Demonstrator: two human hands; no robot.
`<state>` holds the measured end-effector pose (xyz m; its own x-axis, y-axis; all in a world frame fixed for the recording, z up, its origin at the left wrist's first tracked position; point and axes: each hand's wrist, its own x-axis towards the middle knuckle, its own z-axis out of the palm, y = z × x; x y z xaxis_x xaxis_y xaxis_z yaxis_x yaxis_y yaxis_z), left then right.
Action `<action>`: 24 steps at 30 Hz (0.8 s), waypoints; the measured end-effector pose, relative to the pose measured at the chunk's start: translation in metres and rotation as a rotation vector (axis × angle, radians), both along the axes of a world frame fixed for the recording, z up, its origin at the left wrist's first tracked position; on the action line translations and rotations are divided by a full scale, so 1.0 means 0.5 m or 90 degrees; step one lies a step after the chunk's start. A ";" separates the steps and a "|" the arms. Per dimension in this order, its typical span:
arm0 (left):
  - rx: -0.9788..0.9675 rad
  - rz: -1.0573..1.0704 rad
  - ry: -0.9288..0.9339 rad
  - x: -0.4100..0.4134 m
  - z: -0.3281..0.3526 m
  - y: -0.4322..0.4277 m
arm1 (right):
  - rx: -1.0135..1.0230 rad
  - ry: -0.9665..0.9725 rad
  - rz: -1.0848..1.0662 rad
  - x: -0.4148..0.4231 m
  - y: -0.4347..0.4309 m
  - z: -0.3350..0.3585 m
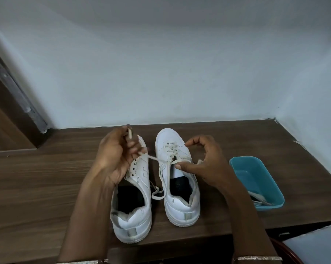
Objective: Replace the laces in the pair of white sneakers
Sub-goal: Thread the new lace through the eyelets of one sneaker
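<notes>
Bangles (pixel 258 258) ring both wrists at the bottom edge; just beyond, the left sneaker (pixel 136 216) and right sneaker (pixel 181 210) stand side by side, heels toward the camera, on a wooden table (pixel 37 187). Farther on, the left hand (pixel 117 155) grips the end of a cream lace (pixel 157 159) running taut to the half-laced right sneaker, where the right hand (pixel 210 162) presses its thumb, fingers arched and unclosed. Right of the shoes, a teal tub (pixel 263 180) holds more laces.

A home, it seems: a wood-grain table (pixel 46 178) set in a corner of painted walls (pixel 161 73), a wooden door frame (pixel 6 103) beside it.
</notes>
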<state>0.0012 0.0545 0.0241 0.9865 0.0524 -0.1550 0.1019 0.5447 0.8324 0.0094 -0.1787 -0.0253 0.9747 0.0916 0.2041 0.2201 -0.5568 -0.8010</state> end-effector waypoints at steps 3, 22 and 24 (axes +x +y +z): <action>0.378 0.057 -0.067 -0.002 -0.005 0.037 | 0.010 -0.005 0.005 0.004 -0.003 -0.003; 0.077 -0.112 -0.144 -0.006 -0.022 0.046 | 0.101 0.082 0.061 0.001 -0.007 -0.007; -0.003 -0.054 -0.095 0.000 -0.024 0.036 | 0.098 0.084 0.062 0.000 -0.008 -0.008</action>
